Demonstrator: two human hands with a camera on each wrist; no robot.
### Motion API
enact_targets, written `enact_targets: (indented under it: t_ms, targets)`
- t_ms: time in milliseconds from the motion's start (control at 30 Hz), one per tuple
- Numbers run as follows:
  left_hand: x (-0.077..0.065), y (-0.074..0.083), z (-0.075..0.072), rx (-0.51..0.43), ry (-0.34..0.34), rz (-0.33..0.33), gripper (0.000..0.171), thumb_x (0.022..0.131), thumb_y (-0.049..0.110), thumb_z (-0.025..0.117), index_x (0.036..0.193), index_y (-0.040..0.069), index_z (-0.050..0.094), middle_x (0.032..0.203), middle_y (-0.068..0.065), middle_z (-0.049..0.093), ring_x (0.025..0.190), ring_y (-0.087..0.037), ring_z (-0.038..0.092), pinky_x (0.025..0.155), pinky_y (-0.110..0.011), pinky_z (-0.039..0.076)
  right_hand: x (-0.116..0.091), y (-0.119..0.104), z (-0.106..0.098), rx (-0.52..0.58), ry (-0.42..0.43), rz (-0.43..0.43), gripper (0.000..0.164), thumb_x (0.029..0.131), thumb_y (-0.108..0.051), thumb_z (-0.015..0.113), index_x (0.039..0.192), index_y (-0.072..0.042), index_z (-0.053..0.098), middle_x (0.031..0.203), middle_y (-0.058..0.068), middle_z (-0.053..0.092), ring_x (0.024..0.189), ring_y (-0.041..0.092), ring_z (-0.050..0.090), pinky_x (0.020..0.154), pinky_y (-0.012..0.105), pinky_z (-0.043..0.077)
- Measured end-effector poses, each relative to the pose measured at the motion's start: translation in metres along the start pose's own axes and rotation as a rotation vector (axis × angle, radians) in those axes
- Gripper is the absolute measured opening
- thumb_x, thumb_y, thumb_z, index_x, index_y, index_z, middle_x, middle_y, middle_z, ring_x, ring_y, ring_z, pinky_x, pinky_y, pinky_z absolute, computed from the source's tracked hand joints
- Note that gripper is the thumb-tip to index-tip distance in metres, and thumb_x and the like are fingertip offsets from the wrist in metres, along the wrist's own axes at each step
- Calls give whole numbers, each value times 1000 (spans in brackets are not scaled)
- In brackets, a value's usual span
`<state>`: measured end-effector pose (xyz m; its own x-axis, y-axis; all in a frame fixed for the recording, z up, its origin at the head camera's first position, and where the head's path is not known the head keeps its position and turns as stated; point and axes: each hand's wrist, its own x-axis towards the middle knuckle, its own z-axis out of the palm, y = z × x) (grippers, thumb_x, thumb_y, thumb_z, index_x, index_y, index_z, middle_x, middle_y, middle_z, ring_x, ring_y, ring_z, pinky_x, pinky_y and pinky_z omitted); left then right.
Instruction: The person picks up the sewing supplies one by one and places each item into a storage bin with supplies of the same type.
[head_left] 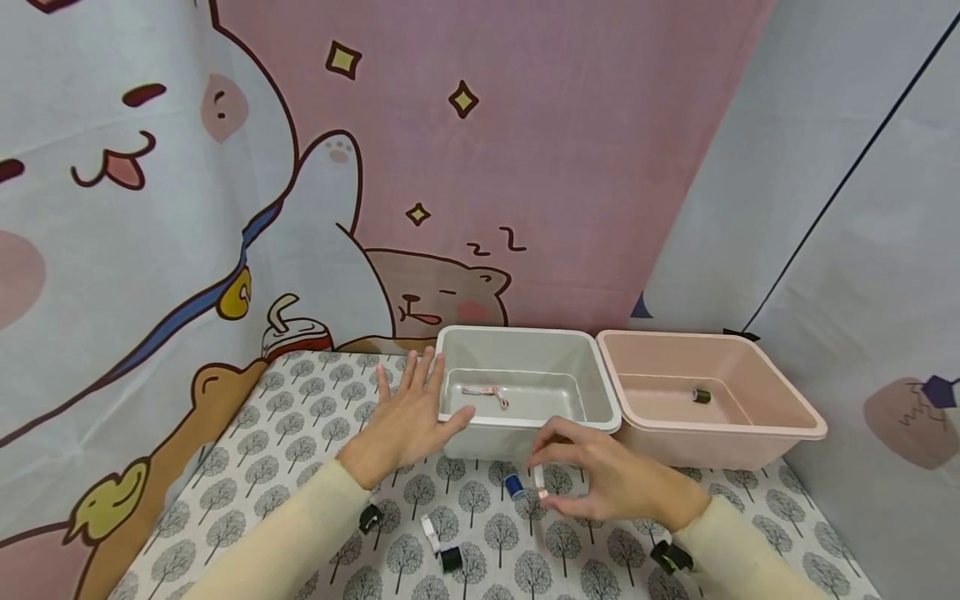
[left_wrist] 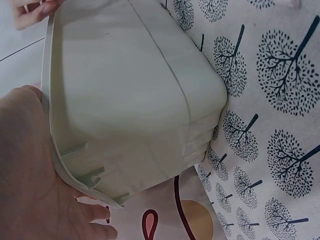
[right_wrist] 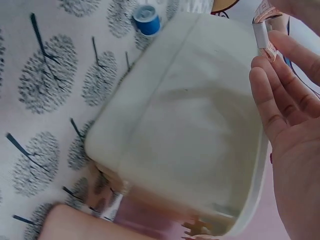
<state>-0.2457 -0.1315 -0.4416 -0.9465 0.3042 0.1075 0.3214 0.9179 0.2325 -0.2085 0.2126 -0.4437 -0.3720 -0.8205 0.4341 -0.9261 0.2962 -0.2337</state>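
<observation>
My right hand [head_left: 600, 471] pinches a small rolled tape measure [right_wrist: 262, 35], whitish with pink markings and a white band, just in front of the white bin [head_left: 517, 423]. My left hand [head_left: 408, 421] rests at that bin's left front corner, its fingers spread and straight. Inside the white bin lies a pink-and-white strip [head_left: 483, 391], partly curled. A blue thread spool [head_left: 513, 486] is on the cloth just left of my right hand.
To the right, a pink bin [head_left: 720, 429] holds a dark green spool [head_left: 701, 396]. Nearer on the tree-print cloth are a black spool [head_left: 451, 559], a white roll [head_left: 430, 533], a dark item [head_left: 370, 518] and dark items [head_left: 670, 557] by the right sleeve.
</observation>
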Motion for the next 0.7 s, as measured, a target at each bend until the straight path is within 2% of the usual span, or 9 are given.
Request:
enact_targets:
  t_ms: [367,567,700]
  targets:
    - [-1,1,-1,-7,8,1,114,112,88,36,187,5,14,197,-17,2,184,-45,2,138,-89,-8,11,6,-17,-29,10,-1,44,92,-24,102,132,-20,84,133,-6,71,117,5,73,105,22,65]
    - [-1,1,0,-8,4,-4,114,112,89,34,187,5,13,197,-16,0,184,-44,1,139,-88,-8,17,11,-25,-28,30,-23,47,92,-25,102,134,-18,84,134,0,73,118,10,74,106,28,68]
    - [-2,1,0,-10,-1,-2,114,112,89,34,187,5,12,197,-16,0,184,-44,0,139,-88,-8,20,11,-31,-21,22,14,47,90,-26,103,132,-20,85,135,-1,73,123,10,74,109,33,69]
